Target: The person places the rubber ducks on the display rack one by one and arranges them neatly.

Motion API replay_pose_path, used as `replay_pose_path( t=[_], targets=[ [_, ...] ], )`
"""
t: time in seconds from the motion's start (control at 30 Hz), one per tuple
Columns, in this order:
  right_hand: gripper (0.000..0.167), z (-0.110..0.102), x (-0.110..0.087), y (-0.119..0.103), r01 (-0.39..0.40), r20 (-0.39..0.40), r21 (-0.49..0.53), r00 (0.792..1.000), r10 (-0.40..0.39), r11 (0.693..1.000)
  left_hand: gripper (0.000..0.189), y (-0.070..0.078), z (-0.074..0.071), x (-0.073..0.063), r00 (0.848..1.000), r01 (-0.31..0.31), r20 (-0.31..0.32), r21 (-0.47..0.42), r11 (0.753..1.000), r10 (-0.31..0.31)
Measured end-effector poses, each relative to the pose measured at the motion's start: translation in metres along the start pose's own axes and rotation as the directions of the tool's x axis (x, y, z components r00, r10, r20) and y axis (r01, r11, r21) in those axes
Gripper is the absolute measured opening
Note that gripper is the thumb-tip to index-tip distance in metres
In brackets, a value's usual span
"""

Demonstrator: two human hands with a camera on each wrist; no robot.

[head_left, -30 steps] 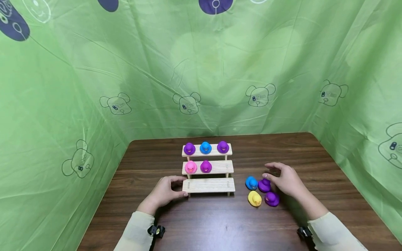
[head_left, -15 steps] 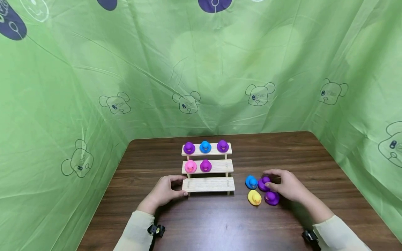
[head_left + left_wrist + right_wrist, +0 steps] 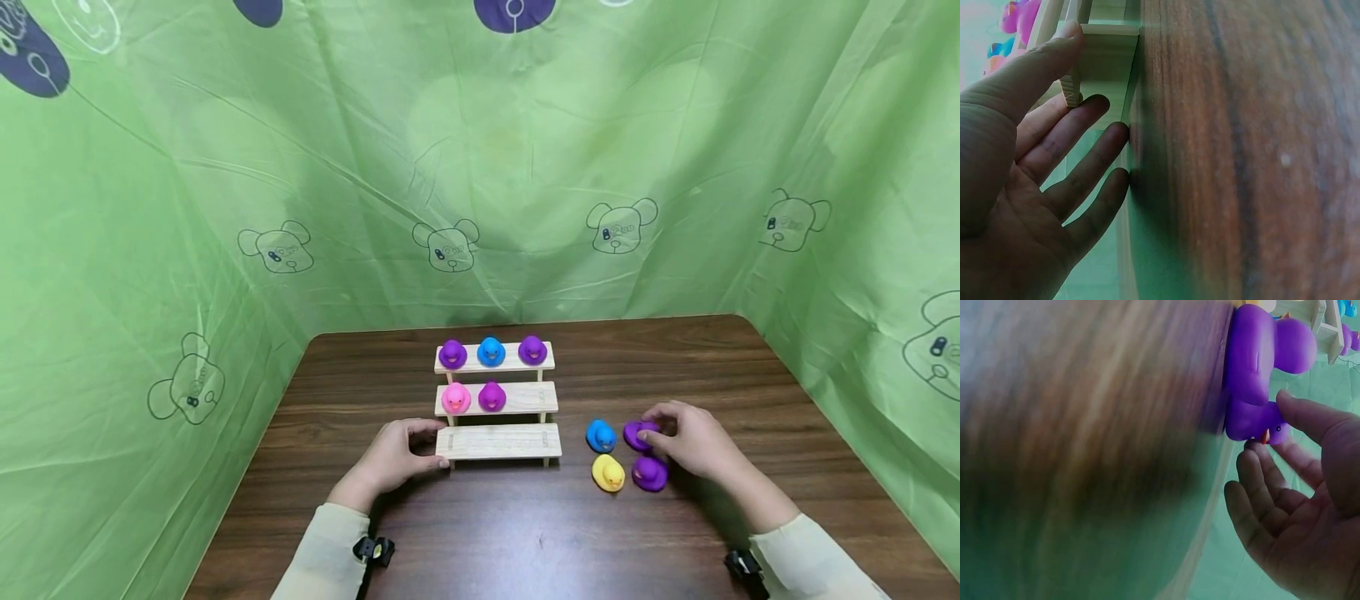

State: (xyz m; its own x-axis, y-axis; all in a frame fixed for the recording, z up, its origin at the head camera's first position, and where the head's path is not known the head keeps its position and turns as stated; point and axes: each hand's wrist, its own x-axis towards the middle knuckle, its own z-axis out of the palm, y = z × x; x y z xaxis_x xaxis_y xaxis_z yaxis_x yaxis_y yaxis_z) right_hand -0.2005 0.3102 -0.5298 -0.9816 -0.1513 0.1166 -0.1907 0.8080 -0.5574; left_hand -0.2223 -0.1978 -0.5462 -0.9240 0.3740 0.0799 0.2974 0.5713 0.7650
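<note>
A three-tier wooden display stand (image 3: 498, 443) stands mid-table. My left hand (image 3: 392, 457) holds the left end of its lowest tier, thumb at the front and fingertips behind; the left wrist view shows the thumb (image 3: 1054, 56) on the board's edge. To the right, my right hand (image 3: 693, 440) pinches a purple rubber duck (image 3: 637, 435) by the head. The right wrist view shows that duck (image 3: 1250, 420) low by the tabletop, partly behind another purple duck (image 3: 1250, 356). Beside it lie a blue duck (image 3: 600, 437), a yellow duck (image 3: 608, 473) and a second purple duck (image 3: 649, 473).
On the top tier sit two purple ducks and a blue duck (image 3: 491, 352) between them. The middle tier bears a pink duck (image 3: 455, 398) and a purple duck (image 3: 492, 397). Green curtains (image 3: 480, 167) surround the brown wooden table (image 3: 487, 533).
My right hand has lowered onto the far purple duck and drawn it slightly right, away from the blue one. The left hand stays on the stand.
</note>
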Motion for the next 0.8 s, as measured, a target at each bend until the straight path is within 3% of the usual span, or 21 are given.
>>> replay_pose_path(
  t=[0.2, 0.33, 0.5, 0.8],
  targets=[
    [0.036, -0.001, 0.000, 0.002, -0.064, -0.007, -0.031, 0.998, 0.064, 0.997, 0.051, 0.000, 0.000, 0.000, 1.000, 0.005, 0.006, -0.001, 1.000, -0.005],
    [0.049, -0.001, 0.000, 0.005, -0.028, 0.005, 0.061, 1.000, 0.028, 0.998, 0.051, -0.001, -0.001, -0.001, 1.000, 0.009, 0.012, 0.000, 1.000, -0.009],
    [0.042, -0.003, 0.000, 0.013, -0.004, 0.099, 0.208, 0.995, -0.017, 0.978, 0.051, 0.000, 0.000, -0.001, 1.000, 0.010, 0.020, -0.003, 1.000, -0.010],
    [0.034, -0.002, 0.002, 0.019, -0.013, 0.115, 0.197, 0.993, -0.010, 0.980, 0.050, 0.000, -0.001, 0.000, 1.000, 0.020, 0.019, 0.005, 1.000, -0.020]
  ],
)
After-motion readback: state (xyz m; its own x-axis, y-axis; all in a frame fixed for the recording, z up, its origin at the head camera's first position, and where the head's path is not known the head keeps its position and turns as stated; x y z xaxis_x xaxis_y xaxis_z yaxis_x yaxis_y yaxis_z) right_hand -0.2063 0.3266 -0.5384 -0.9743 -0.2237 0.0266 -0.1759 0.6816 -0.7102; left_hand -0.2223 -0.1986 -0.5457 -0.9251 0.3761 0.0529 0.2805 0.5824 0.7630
